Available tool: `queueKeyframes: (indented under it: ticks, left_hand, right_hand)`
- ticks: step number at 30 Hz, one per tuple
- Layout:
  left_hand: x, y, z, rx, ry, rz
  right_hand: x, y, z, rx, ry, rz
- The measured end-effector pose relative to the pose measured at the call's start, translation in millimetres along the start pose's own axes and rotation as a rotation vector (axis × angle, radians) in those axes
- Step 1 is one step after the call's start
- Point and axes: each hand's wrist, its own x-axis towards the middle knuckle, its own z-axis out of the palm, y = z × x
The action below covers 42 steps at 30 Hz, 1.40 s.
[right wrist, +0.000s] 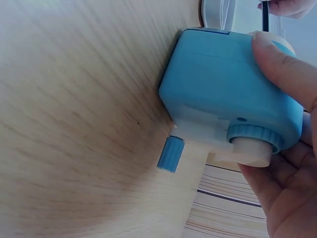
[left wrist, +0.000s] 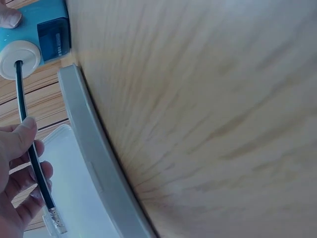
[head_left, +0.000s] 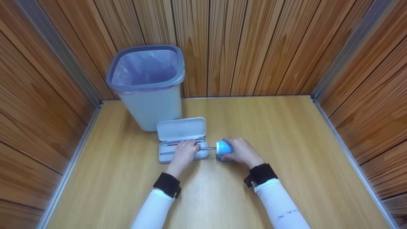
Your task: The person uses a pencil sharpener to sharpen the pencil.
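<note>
My left hand [head_left: 186,152] pinches the pencil [left wrist: 21,99], right hand [head_left: 242,151] grips the crank sharpener [right wrist: 218,77]; tilting either might snap the unseen tip.

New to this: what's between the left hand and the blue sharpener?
The dark pencil, running from the left hand into the sharpener, plain in the left wrist view. Beneath it, the head view shows part of the case.

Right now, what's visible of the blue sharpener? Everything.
The sharpener is boxy, light blue, plastic-looking, with a pale round front, darker blue panel and blue crank knob. It sits on the table right of the open case. The right hand grips it; a dark pencil, held by the left hand, enters its front.
</note>
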Motion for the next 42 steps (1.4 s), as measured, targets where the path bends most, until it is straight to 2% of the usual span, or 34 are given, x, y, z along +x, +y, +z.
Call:
queueKeyframes:
  ticks: [11,22,29,42]
  left_hand:
    - [3.0,3.6,0.8,-0.026,-0.052,-0.004]
    - [8.5,5.7,1.8,-0.001,-0.008,0.033]
    - [11.0,8.9,-0.1,-0.027,-0.071,0.007]
    - [14.9,12.3,2.6,-0.042,-0.104,0.002]
  right_hand:
    - [-0.3,-1,1,0.010,-0.010,-0.004]
    - [-0.4,2,0,0.007,0.016,-0.035]
    - [-1.0,4,1,0.017,0.012,-0.021]
    - [0.5,4,2,0.019,0.014,-0.032]
